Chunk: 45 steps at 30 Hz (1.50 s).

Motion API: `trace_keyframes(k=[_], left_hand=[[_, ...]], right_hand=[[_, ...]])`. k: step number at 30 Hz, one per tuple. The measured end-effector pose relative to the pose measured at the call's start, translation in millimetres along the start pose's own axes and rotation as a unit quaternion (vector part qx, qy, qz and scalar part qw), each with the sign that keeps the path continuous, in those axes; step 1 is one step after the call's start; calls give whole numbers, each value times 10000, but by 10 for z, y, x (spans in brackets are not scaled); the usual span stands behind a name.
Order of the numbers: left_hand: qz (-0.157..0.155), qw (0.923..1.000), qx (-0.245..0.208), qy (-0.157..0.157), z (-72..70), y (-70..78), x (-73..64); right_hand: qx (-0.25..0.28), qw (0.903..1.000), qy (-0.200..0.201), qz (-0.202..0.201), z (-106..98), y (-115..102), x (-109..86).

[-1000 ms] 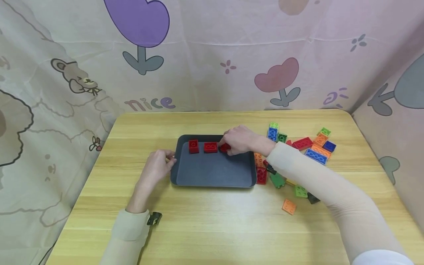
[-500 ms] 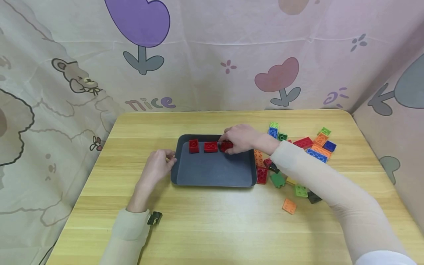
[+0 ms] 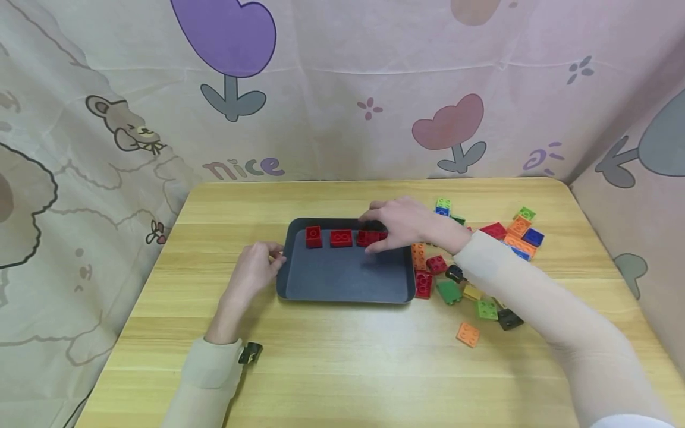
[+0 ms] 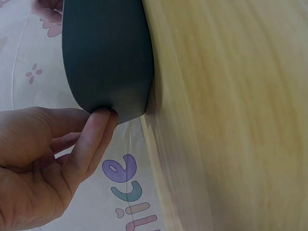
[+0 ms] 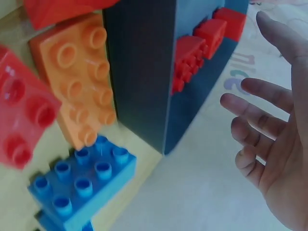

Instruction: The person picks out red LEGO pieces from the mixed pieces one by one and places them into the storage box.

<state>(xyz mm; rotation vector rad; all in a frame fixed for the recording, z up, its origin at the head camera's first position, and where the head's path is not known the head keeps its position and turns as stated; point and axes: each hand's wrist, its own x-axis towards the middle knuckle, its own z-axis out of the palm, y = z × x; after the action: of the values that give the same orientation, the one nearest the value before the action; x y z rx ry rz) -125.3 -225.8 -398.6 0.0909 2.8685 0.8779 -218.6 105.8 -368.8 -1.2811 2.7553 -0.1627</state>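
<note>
A dark grey tray point(image 3: 348, 279) lies on the wooden table, with three red building bricks in a row along its far side. These are a left brick point(image 3: 314, 237), a middle brick point(image 3: 341, 239) and a right brick point(image 3: 368, 239) partly covered by my fingers. My left hand point(image 3: 254, 268) pinches the tray's left rim; the left wrist view shows its fingertips point(image 4: 102, 115) on that edge. Over the right brick is my right hand point(image 3: 405, 223), thumb and fingers spread, holding nothing. In the right wrist view, the right hand point(image 5: 272, 130) is apart from the bricks.
Many loose bricks lie to the tray's right, including an orange one point(image 3: 418, 257) and a red one point(image 3: 423, 285) close against it. A green brick point(image 3: 449, 292) and a flat orange brick point(image 3: 468, 334) lie nearer. A patterned cloth point(image 3: 342, 119) hangs behind the table.
My right hand has let go of the right red brick, spread its fingers and drawn back slightly to the right. The left hand stays on the tray's rim.
</note>
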Motion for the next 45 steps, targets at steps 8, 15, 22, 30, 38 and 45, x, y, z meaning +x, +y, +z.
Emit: trace_keyframes(k=[8,15,22,30,38,45], left_hand=[[8,10000,30,-10,4,5,-1],[-7,10000,53,-1,-2,2,0],[33,10000,58,28,1,-3,2],[-10,10000,78,16,-1,0,-2],[-55,9999,107,17,3,5,-1],[-65,9999,138,41,4,11,-5]], right_hand=[[-23,9995,24,314,-145,93,-241],[-296,9982,231,464,-223,182,-455],[-399,9972,379,500,-249,264,-656],[-468,9964,281,655,-235,291,-883],[-388,9959,30,813,-126,350,-1083],[-297,9959,-113,844,74,380,-1214]])
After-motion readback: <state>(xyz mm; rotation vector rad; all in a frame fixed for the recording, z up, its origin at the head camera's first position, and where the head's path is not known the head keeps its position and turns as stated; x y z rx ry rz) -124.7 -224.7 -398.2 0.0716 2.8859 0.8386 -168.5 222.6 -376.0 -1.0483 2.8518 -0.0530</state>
